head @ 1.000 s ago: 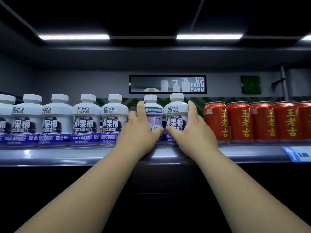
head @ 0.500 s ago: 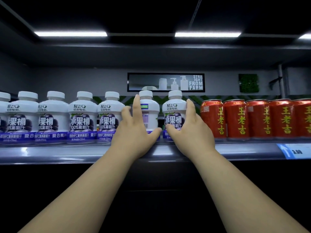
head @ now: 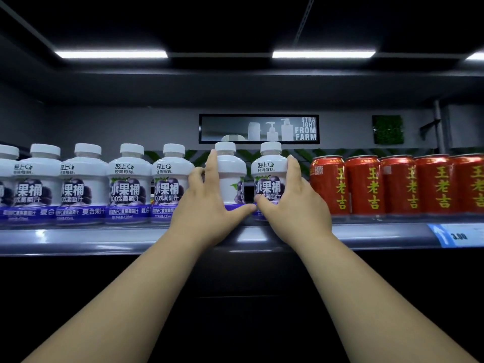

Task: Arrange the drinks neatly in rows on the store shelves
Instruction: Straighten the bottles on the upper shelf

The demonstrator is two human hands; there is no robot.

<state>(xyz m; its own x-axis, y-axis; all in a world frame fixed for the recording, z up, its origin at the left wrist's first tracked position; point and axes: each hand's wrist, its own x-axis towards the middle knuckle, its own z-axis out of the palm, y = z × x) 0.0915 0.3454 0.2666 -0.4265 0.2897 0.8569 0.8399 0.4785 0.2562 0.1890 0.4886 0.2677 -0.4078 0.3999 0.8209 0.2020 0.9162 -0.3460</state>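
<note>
A row of white grape-juice bottles with purple labels stands on the shelf (head: pixel 78 239). My left hand (head: pixel 209 205) grips one white bottle (head: pixel 231 176), whose label is turned sideways so mostly plain white shows. Right beside it, my right hand (head: pixel 293 205) grips another bottle (head: pixel 268 179), its label facing front. The two thumbs nearly touch low between the bottles. Several more juice bottles (head: pixel 128 184) line up to the left. Red cans (head: pixel 364 184) stand in a row on the right.
A blue and white price tag (head: pixel 458 235) marked 3.00 sits on the shelf edge at right. Behind the shelf hang a dark sign (head: pixel 259 128) reading STRAIGHT FROM FARM and a green plant panel (head: pixel 387 129). Below the shelf it is dark.
The bottle in my left hand has turned: its back label with the blue strip has rotated away and a plain white side now faces me. The right bottle has barely moved.
</note>
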